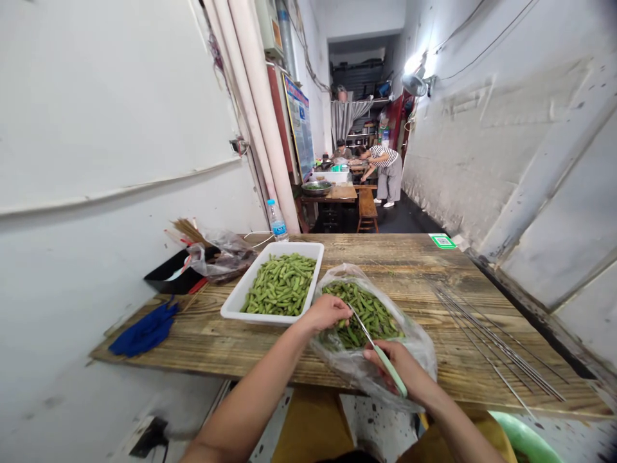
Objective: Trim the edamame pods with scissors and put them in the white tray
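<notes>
Had fingers of left hand (328, 313) pinched together by the blade tip, apparently on a small green pod (342, 322), mostly hidden. Had fingers of right hand (398, 361) wrapped around slim silver-bladed cutting tool with pale green handle (391, 370), likely scissors. Found loose green pods (378, 315) inside clear plastic bag (418, 341) on brown wooden counter (463, 270), right of white rectangular plastic tray (317, 258). Risked nicking left fingertips, given metal so close. Could've snagged slack, overhanging bag with right wrist, spilling pods.

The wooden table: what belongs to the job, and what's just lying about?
Seemingly part of the job:
scissors in the right hand
plastic bag of green pods, under the left hand
white tray of similar pods

Seemingly just lying about:
blue glove
metal rods
water bottle
QR-code card
</notes>
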Action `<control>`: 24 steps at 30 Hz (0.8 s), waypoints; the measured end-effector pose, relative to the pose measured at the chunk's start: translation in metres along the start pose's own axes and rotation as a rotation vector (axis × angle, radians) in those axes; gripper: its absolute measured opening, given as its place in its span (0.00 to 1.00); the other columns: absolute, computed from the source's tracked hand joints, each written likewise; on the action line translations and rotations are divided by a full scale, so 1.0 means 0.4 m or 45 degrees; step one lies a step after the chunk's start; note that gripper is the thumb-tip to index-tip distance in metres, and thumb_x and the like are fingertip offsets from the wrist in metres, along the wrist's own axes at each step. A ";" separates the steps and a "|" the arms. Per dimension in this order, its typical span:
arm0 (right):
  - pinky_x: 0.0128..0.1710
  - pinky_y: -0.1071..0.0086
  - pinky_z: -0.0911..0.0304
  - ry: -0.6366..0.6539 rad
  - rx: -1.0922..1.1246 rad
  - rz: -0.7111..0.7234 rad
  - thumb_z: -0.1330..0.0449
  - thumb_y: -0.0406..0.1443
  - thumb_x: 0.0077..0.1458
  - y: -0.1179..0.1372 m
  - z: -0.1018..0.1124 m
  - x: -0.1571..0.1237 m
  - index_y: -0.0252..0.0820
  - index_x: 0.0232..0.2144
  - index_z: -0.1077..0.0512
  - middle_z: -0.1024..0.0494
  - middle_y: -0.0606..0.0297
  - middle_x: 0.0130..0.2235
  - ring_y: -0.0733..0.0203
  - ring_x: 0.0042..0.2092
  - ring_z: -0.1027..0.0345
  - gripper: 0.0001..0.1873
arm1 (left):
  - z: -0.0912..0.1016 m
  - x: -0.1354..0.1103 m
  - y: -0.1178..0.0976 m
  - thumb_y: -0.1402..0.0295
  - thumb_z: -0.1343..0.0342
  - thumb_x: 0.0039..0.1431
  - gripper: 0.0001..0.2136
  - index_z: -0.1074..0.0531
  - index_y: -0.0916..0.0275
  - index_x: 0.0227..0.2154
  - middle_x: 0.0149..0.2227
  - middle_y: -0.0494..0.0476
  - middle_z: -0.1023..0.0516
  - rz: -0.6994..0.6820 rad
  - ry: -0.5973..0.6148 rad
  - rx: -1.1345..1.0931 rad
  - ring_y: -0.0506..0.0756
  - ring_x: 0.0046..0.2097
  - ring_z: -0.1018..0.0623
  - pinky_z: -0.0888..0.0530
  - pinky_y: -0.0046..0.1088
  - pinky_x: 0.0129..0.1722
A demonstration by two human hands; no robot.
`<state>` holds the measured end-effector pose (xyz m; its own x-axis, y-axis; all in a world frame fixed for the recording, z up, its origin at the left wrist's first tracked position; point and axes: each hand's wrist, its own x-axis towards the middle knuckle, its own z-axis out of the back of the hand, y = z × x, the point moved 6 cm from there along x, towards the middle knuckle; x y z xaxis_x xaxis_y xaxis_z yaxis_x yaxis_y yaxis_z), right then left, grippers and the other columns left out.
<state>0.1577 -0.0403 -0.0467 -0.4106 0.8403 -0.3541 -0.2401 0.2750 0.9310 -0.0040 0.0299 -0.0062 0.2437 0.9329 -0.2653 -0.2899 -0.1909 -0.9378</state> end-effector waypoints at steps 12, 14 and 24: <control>0.14 0.77 0.50 -0.031 0.231 0.113 0.42 0.56 0.49 0.006 0.000 -0.018 0.40 0.34 0.33 0.38 0.74 0.22 0.73 0.18 0.47 0.25 | -0.020 -0.021 -0.007 0.78 0.40 0.53 0.10 0.37 0.67 0.24 0.25 0.57 0.22 0.037 -0.221 -0.933 0.49 0.28 0.21 0.23 0.20 0.32; 0.14 0.77 0.51 -0.046 0.241 0.113 0.41 0.56 0.49 0.019 -0.003 -0.022 0.40 0.31 0.34 0.38 0.74 0.22 0.73 0.17 0.47 0.25 | -0.026 -0.026 -0.009 0.77 0.39 0.52 0.12 0.38 0.67 0.22 0.25 0.57 0.22 0.022 -0.217 -0.951 0.49 0.29 0.20 0.23 0.20 0.32; 0.09 0.77 0.56 -0.055 0.258 -0.004 0.39 0.55 0.46 0.010 -0.009 -0.023 0.43 0.25 0.39 0.42 0.78 0.16 0.74 0.12 0.54 0.24 | -0.020 -0.033 0.015 0.73 0.37 0.49 0.13 0.38 0.65 0.22 0.24 0.56 0.23 -0.037 -0.325 -0.856 0.51 0.30 0.20 0.23 0.26 0.35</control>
<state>0.1572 -0.0486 -0.0402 -0.3710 0.8574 -0.3567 -0.0574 0.3622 0.9303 -0.0016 0.0140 -0.0100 -0.0050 0.9670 -0.2548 0.3659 -0.2353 -0.9004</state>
